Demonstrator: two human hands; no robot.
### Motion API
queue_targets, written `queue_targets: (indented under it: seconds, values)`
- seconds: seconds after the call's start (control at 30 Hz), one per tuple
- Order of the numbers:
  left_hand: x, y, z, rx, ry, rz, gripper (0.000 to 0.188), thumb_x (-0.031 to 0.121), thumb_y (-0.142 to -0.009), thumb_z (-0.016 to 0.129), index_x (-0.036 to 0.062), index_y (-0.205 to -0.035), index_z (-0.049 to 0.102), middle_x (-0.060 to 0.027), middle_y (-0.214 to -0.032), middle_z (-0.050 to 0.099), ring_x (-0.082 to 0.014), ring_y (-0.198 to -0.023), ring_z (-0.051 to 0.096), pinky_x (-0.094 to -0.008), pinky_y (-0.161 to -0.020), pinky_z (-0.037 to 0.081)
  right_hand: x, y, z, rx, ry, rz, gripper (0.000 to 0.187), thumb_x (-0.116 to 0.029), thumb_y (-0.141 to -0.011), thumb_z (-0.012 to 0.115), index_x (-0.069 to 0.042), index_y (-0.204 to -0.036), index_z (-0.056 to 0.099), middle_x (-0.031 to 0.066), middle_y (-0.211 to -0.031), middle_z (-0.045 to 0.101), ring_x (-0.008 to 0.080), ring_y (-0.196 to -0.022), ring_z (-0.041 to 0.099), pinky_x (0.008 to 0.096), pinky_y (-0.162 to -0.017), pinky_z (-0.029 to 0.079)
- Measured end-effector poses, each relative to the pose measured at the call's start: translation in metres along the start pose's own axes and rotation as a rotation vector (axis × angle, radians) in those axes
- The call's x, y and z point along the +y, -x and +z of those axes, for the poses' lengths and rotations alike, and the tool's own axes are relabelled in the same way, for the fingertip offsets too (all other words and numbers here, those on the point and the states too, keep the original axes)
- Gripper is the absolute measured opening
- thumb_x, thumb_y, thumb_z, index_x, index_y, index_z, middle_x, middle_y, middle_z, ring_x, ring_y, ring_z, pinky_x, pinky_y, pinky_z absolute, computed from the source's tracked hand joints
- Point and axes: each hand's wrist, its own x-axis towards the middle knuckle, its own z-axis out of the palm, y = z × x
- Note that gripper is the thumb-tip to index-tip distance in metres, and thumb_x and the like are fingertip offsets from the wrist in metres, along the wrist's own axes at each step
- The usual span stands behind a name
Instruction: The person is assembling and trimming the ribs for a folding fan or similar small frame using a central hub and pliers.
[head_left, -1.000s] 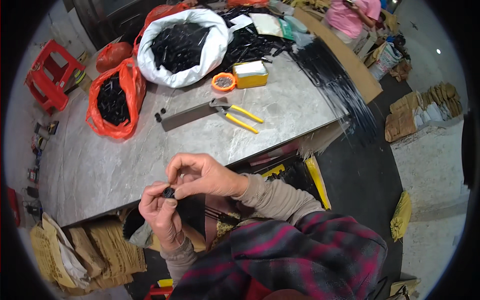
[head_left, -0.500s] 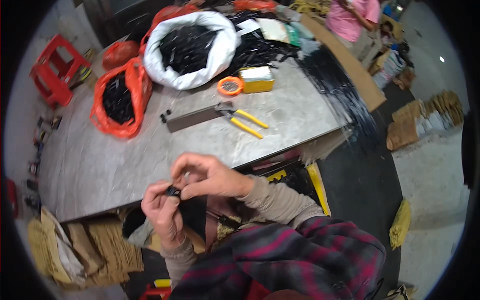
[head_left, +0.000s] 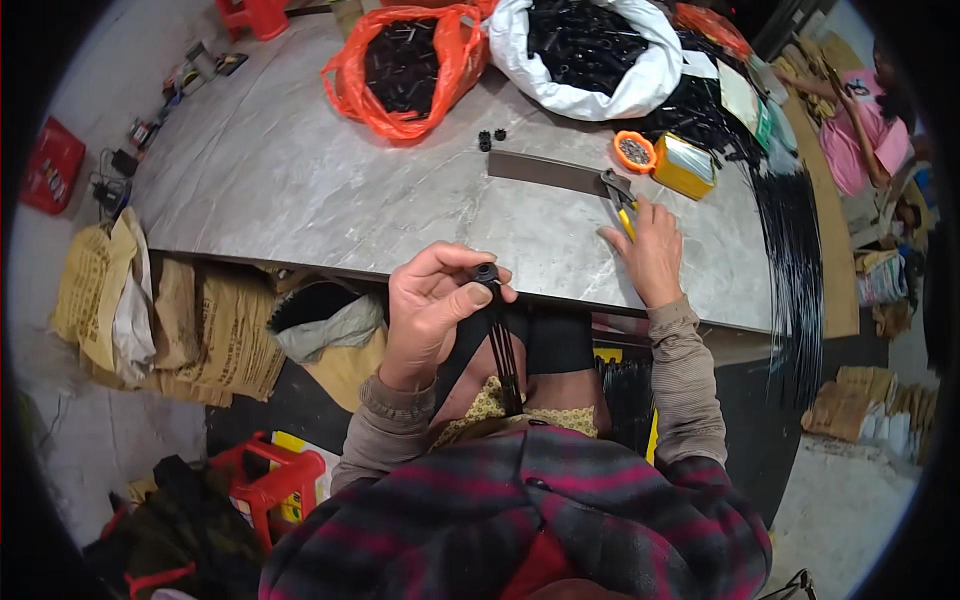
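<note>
- Left grip (head_left: 430, 305): closed, thumb and fingers pinching a small round black fitting (head_left: 486, 272), its hole facing up.
- Fitting's place: just past the near edge of the grey surface (head_left: 300, 150), above my lap, not resting on anything.
- Thin black rods (head_left: 503, 345): run down from the fitting toward my lap, grouped together.
- Right grip (head_left: 655, 250): at the pliers (head_left: 627, 222), thumb one side of the yellow handles, fingers the other. Handles partly covered, so can't tell if I've closed on them.
- Pliers: head lies on the end of a flat dark bar (head_left: 545, 171), not lifted.
- Done, my judgement: fitting and rods are together as one piece in my left grip.
- Left, my judgement: this piece looks unfinished; pliers not at it yet. Two small black pieces (head_left: 492, 138) sit loose beyond the bar, unused.
- Plenty of stock: red bag (head_left: 350, 85) and white bag (head_left: 640, 85) full of black parts, orange dish (head_left: 619, 150) of small bits beside a yellow box (head_left: 684, 178), long black strands (head_left: 795, 280) over the right edge.
</note>
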Motion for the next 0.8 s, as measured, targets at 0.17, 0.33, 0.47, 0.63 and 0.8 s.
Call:
queue_targets:
  seconds: [0.17, 0.33, 0.47, 0.63, 0.8]
  values:
    - [0.003, 0.001, 0.0, -0.015, 0.007, -0.021, 0.028, 0.001, -0.085, 0.073, -0.0065, -0.11, 0.061, -0.0204, -0.099, 0.068, -0.0296, -0.086, 0.071, -0.0407, -0.083, 0.059, 0.018, -0.009, 0.008, 0.102, -0.025, -0.116, 0.037, -0.032, -0.091, 0.07, -0.002, -0.109, 0.058, 0.0129, -0.096, 0.061, 0.0253, -0.085, 0.062, 0.0376, -0.07, 0.05]
    - [0.0, 0.0, -0.002, -0.011, 0.008, -0.013, 0.028, 0.002, -0.086, 0.073, -0.0064, -0.109, 0.061, -0.0197, -0.099, 0.067, -0.0293, -0.086, 0.071, -0.0401, -0.083, 0.058, -0.025, 0.006, -0.1, -0.732, -1.406, 0.198, 0.028, -0.021, -0.1, 0.056, 0.003, -0.114, 0.056, 0.0051, -0.08, 0.059, 0.0111, -0.063, 0.06, 0.0246, -0.056, 0.047]
    - [-0.001, 0.0, -0.001, -0.028, 0.016, -0.019, 0.028, 0.003, -0.085, 0.074, -0.0061, -0.109, 0.062, -0.0188, -0.099, 0.067, -0.0284, -0.087, 0.071, -0.0389, -0.082, 0.058, -0.057, 0.013, -0.159, -1.009, -1.145, -0.056, 0.027, -0.016, -0.098, 0.059, 0.003, -0.117, 0.057, 0.0053, -0.083, 0.063, 0.0097, -0.062, 0.061, 0.0236, -0.056, 0.048]
    - [0.003, 0.002, 0.002, -0.024, 0.017, -0.016, 0.028, 0.001, -0.085, 0.073, -0.0057, -0.109, 0.062, -0.0173, -0.098, 0.067, -0.0265, -0.089, 0.07, -0.0382, -0.083, 0.057, -0.077, 0.008, -0.177, -1.06, -0.906, -0.265, 0.028, -0.02, -0.099, 0.059, 0.003, -0.116, 0.055, 0.0107, -0.065, 0.061, 0.0207, -0.057, 0.064, 0.0337, -0.057, 0.05]
    - [0.006, 0.004, 0.009, -0.002, 0.029, -0.033, 0.027, -0.004, -0.083, 0.072, -0.006, -0.109, 0.063, -0.0152, -0.098, 0.067, -0.0238, -0.091, 0.069, -0.0364, -0.086, 0.056, -0.084, 0.006, -0.18, -1.038, -0.816, -0.316, 0.026, -0.02, -0.1, 0.057, 0.003, -0.113, 0.056, 0.0096, -0.064, 0.06, 0.0198, -0.057, 0.064, 0.0328, -0.055, 0.049]
